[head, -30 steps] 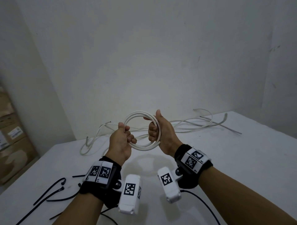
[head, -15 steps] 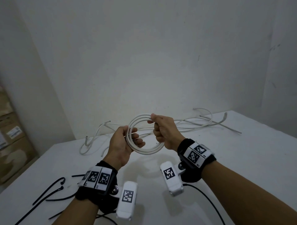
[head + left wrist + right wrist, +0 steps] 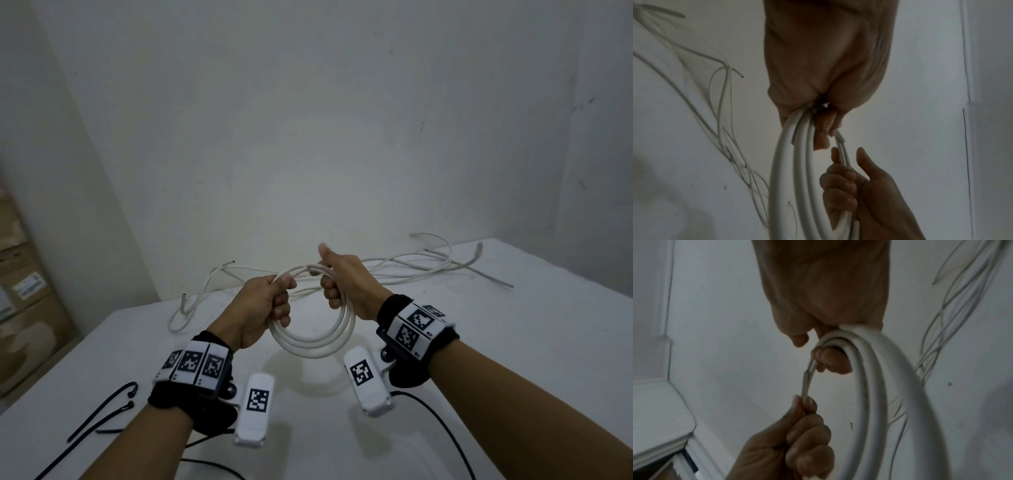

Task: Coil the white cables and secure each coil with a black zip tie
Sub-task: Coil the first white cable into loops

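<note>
Both hands hold the round coil of thick white cable [image 3: 310, 342] in the air above the white table [image 3: 513, 342]. My left hand [image 3: 260, 310] has its grip clamped on the coil's left arc, fingers curled through the ring; my right hand [image 3: 346, 286] has its grip closed on the right arc, thumb sticking up. From the right wrist view, a short cut end of the cable [image 3: 806, 381] lies along the top strands between the two hands, not tucked in. Risk 1: that free end springs out if either grip eases, and the turns, which look stiff, fan open. Risk 2: the thin black zip ties [image 3: 102, 414] lie on the table near my left forearm; reaching for one leaves a single hand to keep all turns stacked, so the loops may slide unevenly. The loose white cables [image 3: 411, 270] lie at the far edge by the wall, uncoiled.
</note>
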`<state>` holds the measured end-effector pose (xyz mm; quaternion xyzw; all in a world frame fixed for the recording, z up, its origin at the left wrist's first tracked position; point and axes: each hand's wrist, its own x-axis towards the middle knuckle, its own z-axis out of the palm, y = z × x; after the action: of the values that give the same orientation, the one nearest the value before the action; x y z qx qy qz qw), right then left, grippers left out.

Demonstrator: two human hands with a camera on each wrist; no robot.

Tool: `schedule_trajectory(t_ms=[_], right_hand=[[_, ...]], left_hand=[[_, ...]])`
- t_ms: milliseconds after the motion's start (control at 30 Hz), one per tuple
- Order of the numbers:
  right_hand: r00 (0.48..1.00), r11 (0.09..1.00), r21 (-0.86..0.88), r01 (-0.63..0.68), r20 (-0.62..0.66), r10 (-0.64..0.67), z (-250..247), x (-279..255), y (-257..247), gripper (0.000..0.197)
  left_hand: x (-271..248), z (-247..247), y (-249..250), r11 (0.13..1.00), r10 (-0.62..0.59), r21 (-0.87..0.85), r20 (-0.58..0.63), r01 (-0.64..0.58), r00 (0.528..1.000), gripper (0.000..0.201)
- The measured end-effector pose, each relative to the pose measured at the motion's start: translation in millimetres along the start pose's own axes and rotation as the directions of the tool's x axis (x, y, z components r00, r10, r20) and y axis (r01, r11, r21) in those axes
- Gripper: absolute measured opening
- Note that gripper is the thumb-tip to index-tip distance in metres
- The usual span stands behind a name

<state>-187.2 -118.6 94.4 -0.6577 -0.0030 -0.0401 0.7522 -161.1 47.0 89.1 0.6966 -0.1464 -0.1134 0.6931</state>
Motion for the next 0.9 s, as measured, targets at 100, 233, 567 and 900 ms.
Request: schedule_trajectory(t_ms=[100,233,567,900], right_hand=[[0.997,0.992,0.120,0.034,-0.067,-0.026,-3,1,4,0.058],[0.986,0.978,0.198,0.059,-0.162,-0.026,-4,2,15,0.071],[0.957,0.963,0.262,-0.066,-0.255,0.136,-14,-13,50,0.062],[0.992,0.980,0.197,-0.006,-0.124,0.031,10,-17,63,0.017]], left_hand=[[0,2,-8,0.996,-0.004,-0.086,-0.067,-0.002,0.998,0.022],[2,2,-9,0.984,-0.015,-0.178,-0.129,-0.008,0.991,0.023],[9,-14,-6,0.933,0.040,-0.339,-0.235,-0.120,0.971,0.027],[2,-18,-1,0.943,0.123,-0.272,-0.242,-0.190,0.962,0.025]])
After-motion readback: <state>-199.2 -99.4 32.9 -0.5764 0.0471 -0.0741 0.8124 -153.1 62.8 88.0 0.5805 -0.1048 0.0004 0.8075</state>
